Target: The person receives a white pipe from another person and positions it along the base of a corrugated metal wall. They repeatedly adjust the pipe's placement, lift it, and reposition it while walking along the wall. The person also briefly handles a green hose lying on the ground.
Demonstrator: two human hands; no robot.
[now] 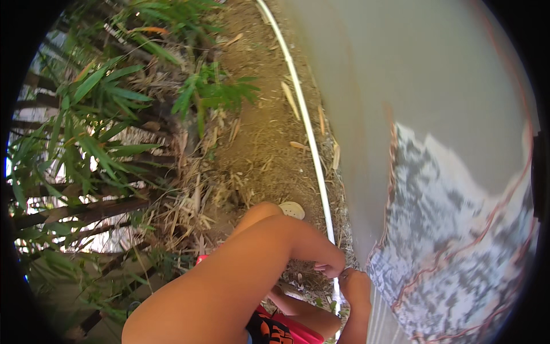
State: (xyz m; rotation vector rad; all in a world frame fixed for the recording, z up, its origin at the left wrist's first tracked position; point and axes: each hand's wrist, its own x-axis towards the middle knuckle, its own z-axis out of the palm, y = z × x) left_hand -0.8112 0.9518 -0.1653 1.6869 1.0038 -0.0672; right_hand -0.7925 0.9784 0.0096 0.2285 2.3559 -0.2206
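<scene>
My left arm bends across the lower middle, and my left hand [329, 269] is closed, its fingers curled in over a thin white pipe [309, 129]. Right beside it, close to the wall's foot, my right hand [355, 283] is closed too, its back toward me. The two hands almost touch. The pipe passes below them and shows again as a white piece [336, 289] under the fingers. Whatever lies between the fingertips is hidden or too small to make out.
A grey wall [366, 114] with rough, mottled patches [441, 229] rises on the right. Leafy plants [103, 137] and dry stalks crowd the left. Bare soil [258, 132] with dry leaves runs beside the pipe. A pale clog [293, 210] is on the ground near my arm.
</scene>
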